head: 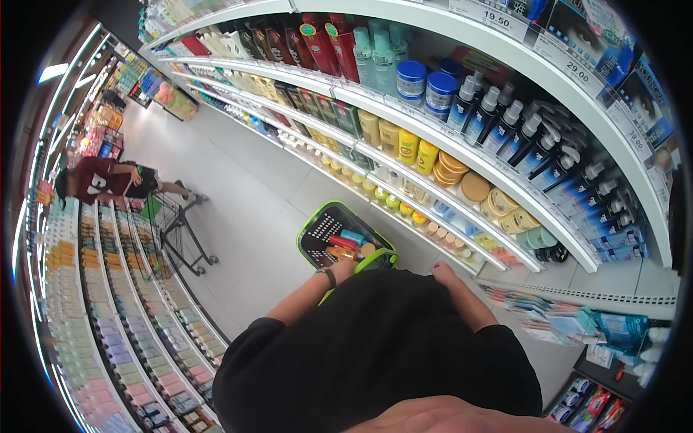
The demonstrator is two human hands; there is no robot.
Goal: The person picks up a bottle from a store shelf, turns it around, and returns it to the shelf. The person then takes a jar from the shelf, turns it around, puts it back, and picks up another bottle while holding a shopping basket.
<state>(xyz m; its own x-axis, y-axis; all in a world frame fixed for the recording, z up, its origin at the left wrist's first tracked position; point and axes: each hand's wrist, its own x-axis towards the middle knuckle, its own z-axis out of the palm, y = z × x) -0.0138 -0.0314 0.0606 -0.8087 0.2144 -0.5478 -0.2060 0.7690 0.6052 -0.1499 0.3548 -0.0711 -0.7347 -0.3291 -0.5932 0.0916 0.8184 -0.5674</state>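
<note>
My left hand (342, 269), with a dark band at the wrist, grips the green handle (374, 257) of a black shopping basket (315, 244). The basket hangs before me, edged in bright green. In it lie a red container (343, 242), a blue container (353, 236), an orange pack (341, 253) and a round tan-topped item (367, 249). My right hand (444, 272) hangs beside my black shirt, near the lower shelves. Its fingers are mostly hidden, and I see nothing held in it.
Curved by the lens, a shelf unit (400, 103) of bottles, jars and spray bottles runs along the right. Another stocked shelf (116, 319) lines the left. A person (100, 179) stands by a wire shopping cart (181, 233) across the tiled aisle (249, 200). Hanging packets (563, 314) are at lower right.
</note>
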